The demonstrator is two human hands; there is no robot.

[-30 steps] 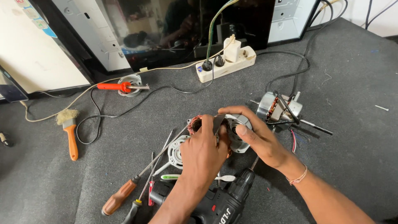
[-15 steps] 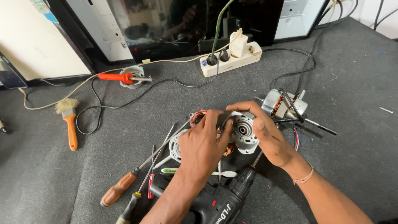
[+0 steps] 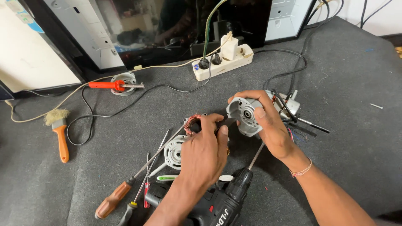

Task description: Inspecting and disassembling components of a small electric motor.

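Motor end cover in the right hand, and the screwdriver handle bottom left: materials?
Motor end cover in the right hand: looks like cast metal, probably aluminium, with a dull pale-grey matte surface and moulded ribs. Screwdriver handle: smooth orange-brown, slightly glossy, so likely plastic, though varnished wood is possible.

Head camera looks steeply down, close over the grey mat.

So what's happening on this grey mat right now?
A person is taking a small electric motor apart. The left hand holds the copper-wound stator, while the right hand holds the grey metal end cover, now apart from it. Another round cover, screwdrivers and a cordless drill lie in front; a second motor sits behind the right hand.
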